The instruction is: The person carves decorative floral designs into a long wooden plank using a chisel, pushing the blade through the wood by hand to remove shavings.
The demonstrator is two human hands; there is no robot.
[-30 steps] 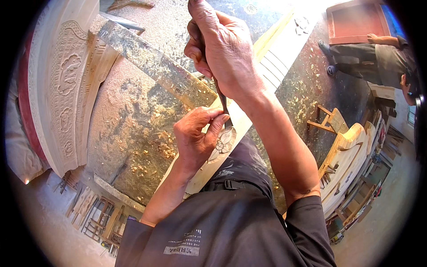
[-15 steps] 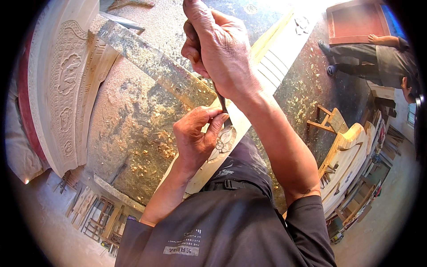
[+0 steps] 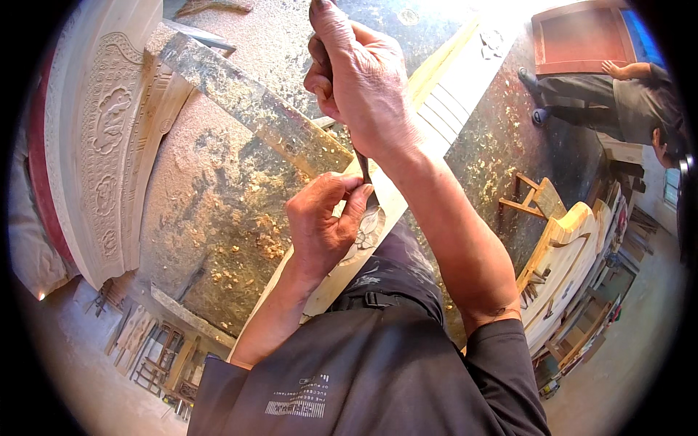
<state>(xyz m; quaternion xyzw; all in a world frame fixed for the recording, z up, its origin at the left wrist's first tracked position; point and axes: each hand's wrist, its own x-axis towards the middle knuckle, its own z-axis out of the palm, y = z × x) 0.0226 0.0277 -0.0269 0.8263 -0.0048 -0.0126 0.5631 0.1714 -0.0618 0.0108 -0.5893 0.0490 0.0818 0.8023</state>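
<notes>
My right hand (image 3: 372, 94) is closed around the upper part of a carving chisel (image 3: 365, 168), whose handle is mostly hidden by the fingers. Lower on the same tool, my left hand (image 3: 318, 221) pinches the blade between thumb and fingers. The blade slants down to a long pale wooden board (image 3: 393, 202) that runs diagonally in front of me. Close by the blade's end, a flower relief (image 3: 369, 229) is carved into the board. My left hand partly covers this carving, and the cutting edge is too small to make out.
A large carved wooden panel (image 3: 109, 145) stands at the left. A shavings-strewn plank (image 3: 247, 102) meets the board. On the right are a small wooden stool (image 3: 542, 196) and a pale bench with several tools (image 3: 538, 287). Another person (image 3: 625, 98) stands at the far right beside a reddish panel (image 3: 582, 40).
My right hand has shifted slightly to the right with the chisel's upper end. My left hand stays nearly in place on the blade. The other person's hand has moved a little.
</notes>
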